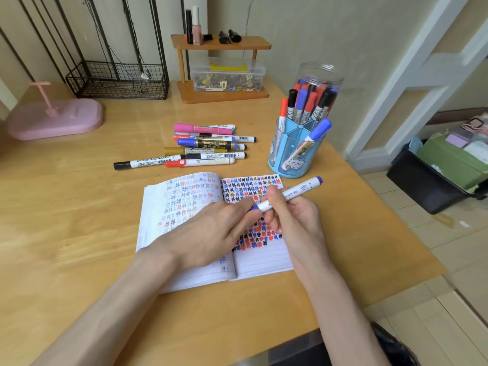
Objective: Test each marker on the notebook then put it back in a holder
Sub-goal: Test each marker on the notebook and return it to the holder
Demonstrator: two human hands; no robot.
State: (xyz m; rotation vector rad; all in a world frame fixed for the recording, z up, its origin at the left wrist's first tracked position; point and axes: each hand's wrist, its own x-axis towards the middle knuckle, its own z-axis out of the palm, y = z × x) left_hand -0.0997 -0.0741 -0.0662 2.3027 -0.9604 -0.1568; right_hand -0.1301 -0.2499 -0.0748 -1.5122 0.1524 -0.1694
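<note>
Blue marker (290, 192) hangs slanted above the right page of the open notebook (184, 207). The right hand (293, 217) grips its barrel and the left hand (211, 228) pinches its blue lower end, where I cannot tell cap from tip. A jerky pull there could smear ink across fingers or the crowded test marks, and the notebook, which neither hand plainly presses flat, might slide.
</note>
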